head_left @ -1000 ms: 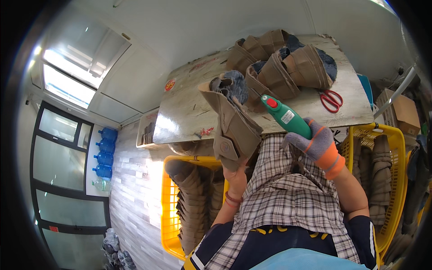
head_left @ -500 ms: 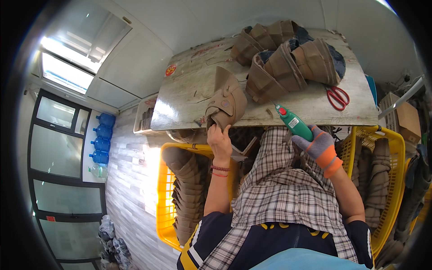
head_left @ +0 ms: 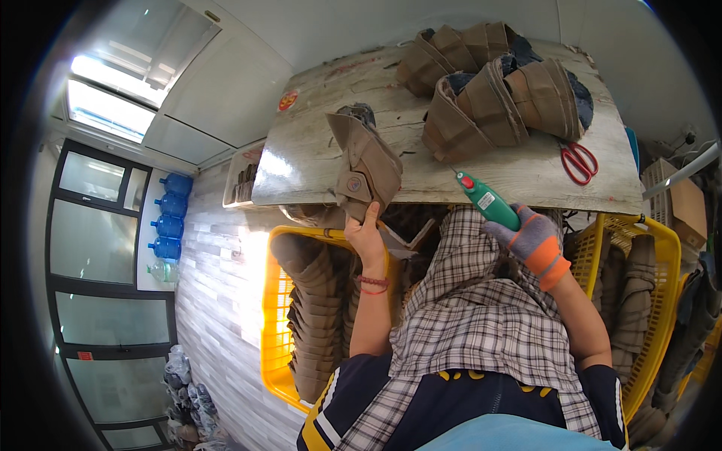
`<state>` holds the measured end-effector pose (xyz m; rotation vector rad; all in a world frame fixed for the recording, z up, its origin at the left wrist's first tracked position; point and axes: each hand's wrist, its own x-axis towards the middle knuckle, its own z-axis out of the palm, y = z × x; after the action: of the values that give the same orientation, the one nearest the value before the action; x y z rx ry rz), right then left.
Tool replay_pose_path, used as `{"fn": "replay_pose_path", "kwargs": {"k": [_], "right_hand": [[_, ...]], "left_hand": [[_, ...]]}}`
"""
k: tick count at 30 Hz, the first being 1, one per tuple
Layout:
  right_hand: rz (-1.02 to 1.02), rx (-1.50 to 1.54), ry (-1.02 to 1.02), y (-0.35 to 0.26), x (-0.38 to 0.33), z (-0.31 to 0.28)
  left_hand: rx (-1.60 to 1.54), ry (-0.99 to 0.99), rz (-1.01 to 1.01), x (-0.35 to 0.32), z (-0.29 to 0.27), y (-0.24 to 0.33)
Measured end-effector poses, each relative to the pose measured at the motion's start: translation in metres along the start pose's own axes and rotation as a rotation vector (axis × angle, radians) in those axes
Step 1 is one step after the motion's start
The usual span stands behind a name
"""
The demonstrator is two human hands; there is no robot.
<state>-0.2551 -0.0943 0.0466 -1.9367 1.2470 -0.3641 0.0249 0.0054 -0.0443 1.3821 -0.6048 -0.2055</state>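
Observation:
My left hand (head_left: 367,234) is closed on the near end of a brown shoe upper (head_left: 370,167), thumb on top. The upper is tilted over the table's front edge, with a round badge near my fingers and dark lining at its far end. My right hand (head_left: 535,244), in a grey and orange glove, is wrapped round a green handheld power tool (head_left: 490,201). The tool has a red button and a thin tip pointing to the far left, apart from the upper. Further back lie folded rows of similar brown uppers (head_left: 481,113).
Red-handled scissors (head_left: 578,163) lie at the right of the worn wooden table (head_left: 301,150). Yellow baskets with stacked uppers stand below at left (head_left: 277,349) and right (head_left: 662,301). A white bin (head_left: 233,184) sits beyond the table's left edge. Blue water bottles (head_left: 169,225) line the wall.
My left hand has turned the shoe upper, so its badge side shows more and its far end leans left. The right hand keeps its hold on the tool. The view has shifted slightly.

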Motion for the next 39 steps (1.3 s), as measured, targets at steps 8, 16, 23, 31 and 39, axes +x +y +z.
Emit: {"fn": "replay_pose_path", "kwargs": {"k": [8,16,23,31,39], "right_hand": [[-0.022,-0.026,0.029,-0.010,0.017,0.013],[-0.124,-0.140,-0.008,-0.035,0.034,0.036],[-0.171,-0.124,0.018,-0.041,0.031,0.038],[-0.157,0.001,0.110,-0.040,0.031,0.040],[-0.103,0.081,0.176,-0.052,0.029,0.026]], "left_hand": [[-0.079,-0.070,-0.127,-0.018,-0.005,-0.027],[-0.193,0.018,-0.086,-0.032,0.001,-0.030],[-0.198,0.011,-0.054,-0.044,0.020,-0.009],[0.034,-0.008,0.081,-0.062,0.032,-0.018],[0.014,-0.049,0.117,-0.077,0.048,-0.001]]}}
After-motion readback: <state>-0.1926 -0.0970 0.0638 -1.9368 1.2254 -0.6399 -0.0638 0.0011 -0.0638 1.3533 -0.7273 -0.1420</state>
